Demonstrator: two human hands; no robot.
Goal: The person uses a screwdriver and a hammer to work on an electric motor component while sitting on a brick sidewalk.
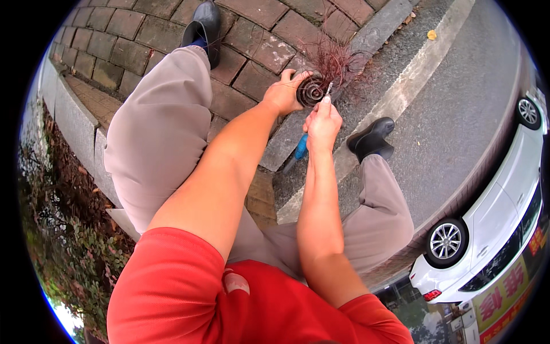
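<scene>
My left hand grips a dark round metal part with ring-like ridges from its left side, thumb and fingers spread along its rim. Closed in a fist, my right hand holds a slim hand tool with a blue handle; its exact kind is not clear. The tool's silver tip sticks out above the thumb and lies at the right edge of the round part. A tangle of thin reddish wires spreads just beyond, over the kerb and paving.
Brick paving lies to the left, bordered by a stone kerb. Grey asphalt with a pale painted line is on the right. My dark shoes stand either side of the work. A white car is parked at the far right.
</scene>
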